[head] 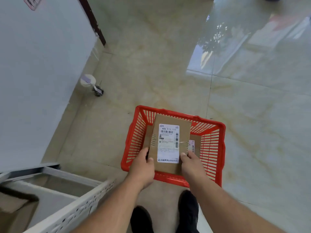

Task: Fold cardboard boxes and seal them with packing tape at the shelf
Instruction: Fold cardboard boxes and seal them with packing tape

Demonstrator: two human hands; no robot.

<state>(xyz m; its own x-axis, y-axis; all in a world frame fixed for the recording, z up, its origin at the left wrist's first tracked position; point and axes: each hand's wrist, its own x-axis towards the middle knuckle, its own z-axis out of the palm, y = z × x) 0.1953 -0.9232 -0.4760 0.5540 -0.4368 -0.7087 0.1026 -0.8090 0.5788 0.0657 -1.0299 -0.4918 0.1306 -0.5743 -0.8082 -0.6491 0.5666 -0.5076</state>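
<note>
From the head camera, looking straight down: a red basket sat on the pale tiled floor, and everything centred on it. Over the basket's open top the person held a flat cardboard box, sealed, a white shipping label with barcodes facing up. The left hand was closed on the box's near left edge, thumb lying on the top face. The right hand was closed on the near right edge, thumb pressed against the label's lower corner. The box was tilted a little, its far end reaching toward the basket's far rim and its near end above the near rim.

Down inside the basket, a second box peeked out on the right with its own small label; brown cardboard also showed at the left, under the held box. Just on the near side of the basket, two dark shoes stood on the floor. Left of the basket, well apart, stood a white metal shelf with a perforated rail, and beyond it a large white panel. A small caster wheel rested on the floor at the panel's edge.
</note>
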